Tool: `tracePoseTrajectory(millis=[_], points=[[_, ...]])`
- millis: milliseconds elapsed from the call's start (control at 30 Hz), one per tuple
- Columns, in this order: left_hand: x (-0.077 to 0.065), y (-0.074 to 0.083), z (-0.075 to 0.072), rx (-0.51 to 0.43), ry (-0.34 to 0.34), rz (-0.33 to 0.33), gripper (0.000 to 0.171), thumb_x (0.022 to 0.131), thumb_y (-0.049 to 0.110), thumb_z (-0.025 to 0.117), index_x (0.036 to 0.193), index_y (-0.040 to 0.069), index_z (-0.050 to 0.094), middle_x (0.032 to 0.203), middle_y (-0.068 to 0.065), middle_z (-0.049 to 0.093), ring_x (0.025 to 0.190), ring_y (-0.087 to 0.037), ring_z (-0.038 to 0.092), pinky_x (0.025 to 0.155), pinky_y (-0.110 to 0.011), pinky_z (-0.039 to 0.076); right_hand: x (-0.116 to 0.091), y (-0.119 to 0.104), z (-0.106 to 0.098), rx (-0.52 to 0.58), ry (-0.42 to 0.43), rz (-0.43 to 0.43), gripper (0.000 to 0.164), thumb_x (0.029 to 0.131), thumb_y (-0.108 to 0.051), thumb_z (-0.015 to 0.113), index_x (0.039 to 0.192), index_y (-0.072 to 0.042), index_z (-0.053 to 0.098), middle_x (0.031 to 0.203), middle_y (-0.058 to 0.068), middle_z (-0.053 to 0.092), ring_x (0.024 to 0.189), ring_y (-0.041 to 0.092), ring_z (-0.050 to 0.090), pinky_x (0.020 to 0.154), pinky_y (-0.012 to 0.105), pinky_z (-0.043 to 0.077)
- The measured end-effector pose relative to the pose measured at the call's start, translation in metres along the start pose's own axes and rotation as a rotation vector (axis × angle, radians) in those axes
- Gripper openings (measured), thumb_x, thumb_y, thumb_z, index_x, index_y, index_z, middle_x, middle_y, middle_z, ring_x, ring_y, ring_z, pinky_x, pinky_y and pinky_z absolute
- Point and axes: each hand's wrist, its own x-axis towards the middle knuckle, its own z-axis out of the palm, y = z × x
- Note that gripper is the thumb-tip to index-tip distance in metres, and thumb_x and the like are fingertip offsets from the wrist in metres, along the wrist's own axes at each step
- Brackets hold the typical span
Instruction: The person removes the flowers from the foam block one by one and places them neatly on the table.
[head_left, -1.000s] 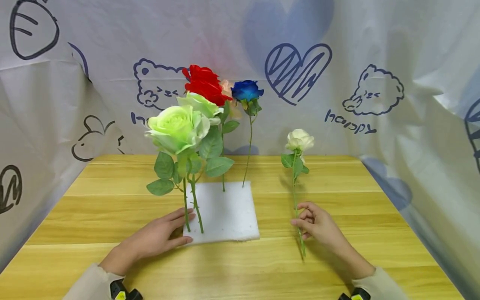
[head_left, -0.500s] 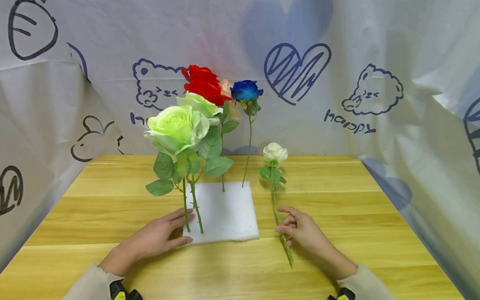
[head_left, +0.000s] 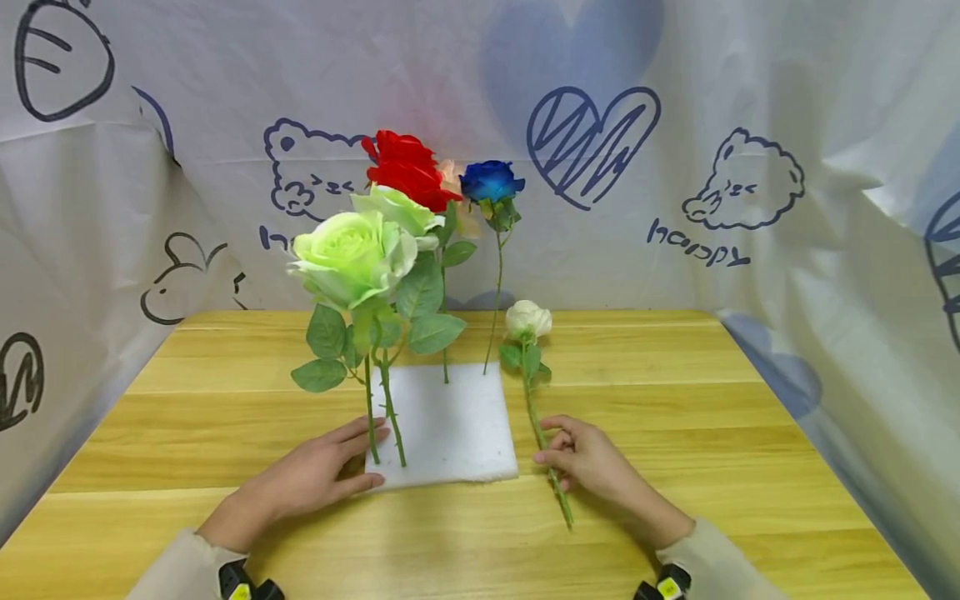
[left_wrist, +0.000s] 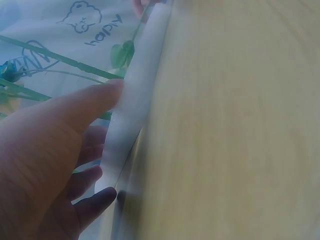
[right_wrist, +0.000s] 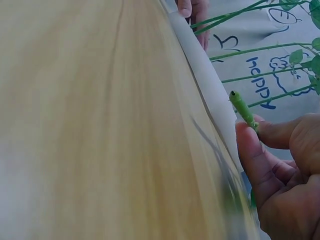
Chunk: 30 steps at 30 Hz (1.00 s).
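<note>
My right hand [head_left: 588, 460] pinches the stem of a white rose [head_left: 528, 320] between thumb and fingers, just right of a white foam board [head_left: 457, 442]. Its cut stem end [right_wrist: 240, 105] sticks out past the fingertips in the right wrist view. My left hand [head_left: 318, 468] rests at the board's left side, thumb and fingers touching it, fingers loosely extended. Two light green roses [head_left: 352, 258] stand in the board near that hand. Behind them are a red rose [head_left: 408, 171] and a blue rose [head_left: 491, 181]; a peach bloom [head_left: 452, 177] is mostly hidden.
The board lies on a wooden table [head_left: 675, 400]. A pale curtain [head_left: 600, 50] with hand-drawn figures hangs behind the table and along both sides. The green roses' leaves [head_left: 437, 332] overhang the board's left and back part.
My right hand has moved left toward the board with the white rose, whose bloom has gone left and lower in view. My left hand and the standing roses stay put.
</note>
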Motion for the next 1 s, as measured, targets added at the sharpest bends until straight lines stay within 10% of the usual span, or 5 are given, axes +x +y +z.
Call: tracePoseTrajectory(millis=[1000], points=[[0.0, -0.002, 0.0, -0.013, 0.008, 0.017, 0.068, 0.096, 0.056, 0.052, 0.144, 0.007, 0.05, 0.151, -0.013, 0.041, 0.133, -0.035, 0.044, 0.104, -0.05, 0.041, 0.008, -0.002, 0.011, -0.11, -0.105, -0.016, 0.058, 0.09, -0.016, 0.073, 0.135, 0.01, 0.048, 0.075, 0.004, 0.063, 0.056, 0.017, 0.06, 0.051, 0.03, 0.055]])
